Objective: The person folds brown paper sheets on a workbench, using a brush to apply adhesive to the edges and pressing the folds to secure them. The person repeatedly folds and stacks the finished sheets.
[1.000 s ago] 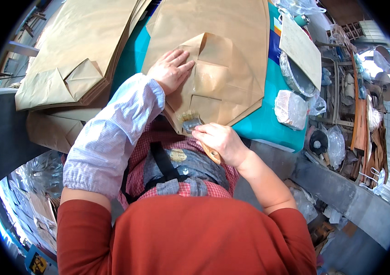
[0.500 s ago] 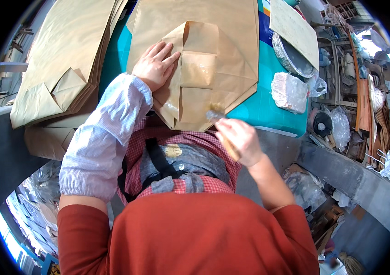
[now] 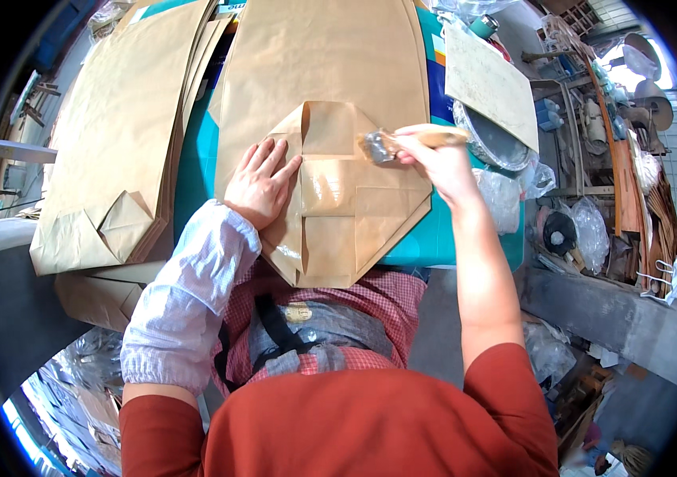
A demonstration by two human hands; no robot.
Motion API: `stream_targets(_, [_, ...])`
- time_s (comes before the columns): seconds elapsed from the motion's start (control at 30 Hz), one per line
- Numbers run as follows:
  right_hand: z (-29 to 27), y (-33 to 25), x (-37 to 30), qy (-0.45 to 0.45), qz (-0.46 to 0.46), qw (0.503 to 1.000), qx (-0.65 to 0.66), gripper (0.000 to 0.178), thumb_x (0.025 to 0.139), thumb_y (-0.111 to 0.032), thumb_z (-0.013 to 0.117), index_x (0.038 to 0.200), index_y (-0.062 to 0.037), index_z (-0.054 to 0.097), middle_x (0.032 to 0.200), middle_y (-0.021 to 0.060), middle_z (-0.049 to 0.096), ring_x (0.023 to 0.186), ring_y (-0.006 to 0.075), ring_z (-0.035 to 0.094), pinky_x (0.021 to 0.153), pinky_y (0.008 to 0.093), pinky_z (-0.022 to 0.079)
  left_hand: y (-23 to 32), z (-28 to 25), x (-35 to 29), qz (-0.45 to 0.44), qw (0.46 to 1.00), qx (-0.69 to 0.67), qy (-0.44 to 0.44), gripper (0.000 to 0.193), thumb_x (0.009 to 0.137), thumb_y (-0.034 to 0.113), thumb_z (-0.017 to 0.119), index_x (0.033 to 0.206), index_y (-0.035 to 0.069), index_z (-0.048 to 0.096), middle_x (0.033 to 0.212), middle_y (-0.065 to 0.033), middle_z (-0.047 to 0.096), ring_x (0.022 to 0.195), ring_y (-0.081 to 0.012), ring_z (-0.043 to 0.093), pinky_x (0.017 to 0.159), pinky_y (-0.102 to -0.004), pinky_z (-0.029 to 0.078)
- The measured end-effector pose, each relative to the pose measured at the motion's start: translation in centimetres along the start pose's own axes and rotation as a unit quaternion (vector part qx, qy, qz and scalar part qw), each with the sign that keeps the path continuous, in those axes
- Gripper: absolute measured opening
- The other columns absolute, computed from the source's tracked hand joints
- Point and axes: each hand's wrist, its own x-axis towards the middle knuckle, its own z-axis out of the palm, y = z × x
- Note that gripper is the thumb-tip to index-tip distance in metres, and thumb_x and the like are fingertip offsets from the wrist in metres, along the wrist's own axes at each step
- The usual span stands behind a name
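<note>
A brown paper bag (image 3: pixel 329 127) is lying on the teal work surface (image 3: pixel 438 238) in front of the person, its folded end pointing toward the wearer's lap, and we are watching a brush (image 3: pixel 378 149) working at that end's upper right side. Half a second, or 0.5 s, is separating this from its position over the lower right flap; 1.0 s back it was sitting at the lower left corner. The right hand (image 3: pixel 438 164) is gripping the wooden handle, while the left hand (image 3: pixel 259 187) is staying flat on the left fold, fingers spread and holding nothing. A wet shine is showing on the middle panel (image 3: pixel 329 188) and the lower left flap (image 3: pixel 287 253), so we are judging that the coating is passing to the right side, with the left hand keeping the paper steady. Farther out, a stack of brown bags (image 3: pixel 116 135) is resting at left, and a pale board (image 3: pixel 489 83) is partly covering a round tub (image 3: pixel 497 147) at right. Motion is blurring the bristles, and we are not managing to tell whether they are touching paper. The palm is hiding part of the fold, the board is concealing the tub's contents, the right wrist is overlapping a white wrapped block (image 3: pixel 501 203), and the top edge is cutting off the bag's far end.
</note>
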Motion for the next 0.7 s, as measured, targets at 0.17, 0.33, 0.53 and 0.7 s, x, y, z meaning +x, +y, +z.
stream_targets(0.17, [1.8, 1.5, 4.9, -0.002, 0.036, 0.998, -0.047, 0.012, 0.085, -0.006, 0.071, 0.092, 0.0038, 0.068, 0.081, 0.0059, 0.070, 0.071, 0.0109, 0.066, 0.063, 0.0235, 0.054, 0.1, 0.0, 0.1, -0.007, 1.000, -0.012, 0.000, 0.042, 0.087, 0.017, 0.056, 0.129, 0.014, 0.061, 0.141, -0.0169, 0.050, 0.135, -0.0360, 0.040, 0.115, -0.0483, 0.027])
stream_targets(0.33, [3.5, 0.7, 5.1, 0.034, -0.074, 0.997, 0.005, 0.012, 0.086, -0.005, 0.071, 0.093, 0.0039, 0.068, 0.083, 0.0068, 0.070, 0.071, 0.0112, 0.067, 0.065, 0.0246, 0.055, -0.1, -0.1, -0.2, -0.013, 0.993, -0.099, 0.064, 0.038, 0.081, 0.015, 0.062, 0.118, 0.007, 0.062, 0.125, -0.0173, 0.056, 0.128, -0.0362, 0.046, 0.112, -0.0483, 0.032])
stream_targets(0.53, [11.0, 0.0, 2.7, -0.054, -0.025, 0.996, 0.069, 0.010, 0.085, -0.007, 0.072, 0.089, 0.0019, 0.069, 0.078, 0.0053, 0.070, 0.070, 0.0097, 0.065, 0.063, 0.0248, 0.053, -0.2, -0.7, -0.3, -0.023, 0.980, -0.171, 0.102, 0.032, 0.072, 0.011, 0.068, 0.100, -0.001, 0.059, 0.109, -0.0177, 0.058, 0.112, -0.0364, 0.052, 0.096, -0.0431, 0.045])
stream_targets(0.7, [11.3, 1.1, 6.1, -0.023, -0.033, 0.999, -0.026, 0.007, 0.084, -0.007, 0.071, 0.085, -0.0002, 0.070, 0.074, 0.0066, 0.070, 0.070, 0.0141, 0.067, 0.064, 0.0275, 0.053, -0.4, -0.8, 0.1, -0.014, 0.982, -0.153, 0.109, 0.027, 0.072, 0.013, 0.067, 0.094, 0.000, 0.060, 0.105, -0.0157, 0.059, 0.108, -0.0347, 0.053, 0.095, -0.0429, 0.045])
